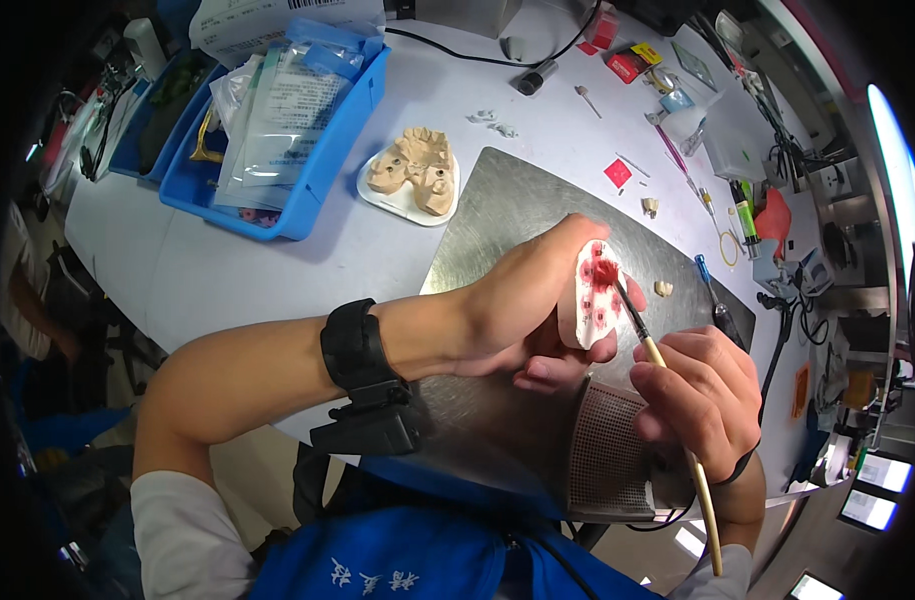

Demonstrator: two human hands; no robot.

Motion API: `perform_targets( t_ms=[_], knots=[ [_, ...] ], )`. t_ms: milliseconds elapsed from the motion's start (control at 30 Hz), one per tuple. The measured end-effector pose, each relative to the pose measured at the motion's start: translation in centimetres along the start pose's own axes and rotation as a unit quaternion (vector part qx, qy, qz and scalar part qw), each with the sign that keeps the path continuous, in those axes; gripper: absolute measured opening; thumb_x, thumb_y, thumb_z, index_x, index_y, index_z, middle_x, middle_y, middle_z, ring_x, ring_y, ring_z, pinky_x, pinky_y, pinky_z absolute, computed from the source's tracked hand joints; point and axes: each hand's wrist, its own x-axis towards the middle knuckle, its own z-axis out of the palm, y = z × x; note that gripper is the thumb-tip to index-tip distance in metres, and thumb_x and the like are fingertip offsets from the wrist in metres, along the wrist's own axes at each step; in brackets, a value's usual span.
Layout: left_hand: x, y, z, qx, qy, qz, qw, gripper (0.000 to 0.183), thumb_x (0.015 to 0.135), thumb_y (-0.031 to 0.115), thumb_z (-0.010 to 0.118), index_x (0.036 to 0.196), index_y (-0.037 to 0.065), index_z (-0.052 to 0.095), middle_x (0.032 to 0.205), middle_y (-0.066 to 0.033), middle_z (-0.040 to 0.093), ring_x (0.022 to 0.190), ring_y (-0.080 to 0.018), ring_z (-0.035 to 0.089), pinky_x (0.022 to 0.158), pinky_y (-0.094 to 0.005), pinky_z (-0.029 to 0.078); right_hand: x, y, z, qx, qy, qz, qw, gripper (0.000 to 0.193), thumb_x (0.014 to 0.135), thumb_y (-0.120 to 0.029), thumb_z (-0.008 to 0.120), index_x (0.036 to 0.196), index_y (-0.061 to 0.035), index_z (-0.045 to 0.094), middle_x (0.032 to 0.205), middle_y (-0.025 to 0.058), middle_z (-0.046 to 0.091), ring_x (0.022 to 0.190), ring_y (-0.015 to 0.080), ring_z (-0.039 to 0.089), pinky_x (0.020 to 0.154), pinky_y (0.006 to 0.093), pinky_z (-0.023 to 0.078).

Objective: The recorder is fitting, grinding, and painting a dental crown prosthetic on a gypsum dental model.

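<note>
My left hand (517, 305) is closed around a white dental plaster model (583, 325) and holds it up over a grey metal plate (497, 215). Red spots mark the model's face, with a larger red patch near its upper part. Between the fingers of my right hand (702, 400) is a slim brush (706, 505) with a pale wooden handle. Its dark, red-stained tip touches the model at the red patch. Two small cream tooth pieces, a nearer crown (663, 288) and a farther one (650, 207), lie beyond my hands.
A tan dental cast (417, 175) sits on a white base at left of the plate. Behind it stands a blue bin (302, 215) with bagged papers. A perforated panel (609, 450) is at the near edge. Pens, tools and a red square (617, 174) lie at right.
</note>
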Motion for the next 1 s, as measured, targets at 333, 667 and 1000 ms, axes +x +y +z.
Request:
perform_targets(
  t_ms=[333, 667, 1000],
  knots=[
    [-0.7, 0.9, 1.3, 0.104, -0.013, -0.001, 0.995, 0.079, 0.104, 0.063, 0.033, 0.134, -0.003, 0.061, 0.062, -0.0008, 0.049, 0.043, -0.0091, 0.034, 0.039, -0.0262, 0.024, -0.5, -0.6, -1.8, 0.202, 0.125, 0.209, 0.949, 0.041, 0.111, -0.034, 0.055, 0.097, 0.0040, 0.060, 0.071, 0.0136, 0.069, 0.052, 0.0199, 0.064, 0.054, 0.0309, 0.050],
    [-0.9, 0.2, 1.8, 0.292, -0.007, 0.093, 0.952, 0.061, 0.105, 0.048, 0.044, 0.122, -0.002, 0.074, 0.071, -0.0048, 0.060, 0.069, -0.0084, 0.055, 0.063, -0.0245, 0.041, -0.6, -1.0, -2.5, 0.347, 0.136, 0.300, 0.878, 0.037, 0.113, -0.025, 0.044, 0.093, 0.0024, 0.057, 0.071, 0.0124, 0.066, 0.052, 0.0164, 0.060, 0.055, 0.0306, 0.050],
    [-0.1, -0.7, 0.8, 0.214, -0.034, 0.141, 0.966, 0.067, 0.106, 0.047, 0.036, 0.122, -0.008, 0.070, 0.080, -0.0085, 0.066, 0.064, -0.0131, 0.055, 0.059, -0.0259, 0.043, -0.2, -1.7, -2.4, 0.292, 0.122, 0.313, 0.896, 0.044, 0.113, -0.030, 0.049, 0.089, 0.0045, 0.061, 0.068, 0.0118, 0.068, 0.055, 0.0178, 0.062, 0.056, 0.0314, 0.051]
  ],
)
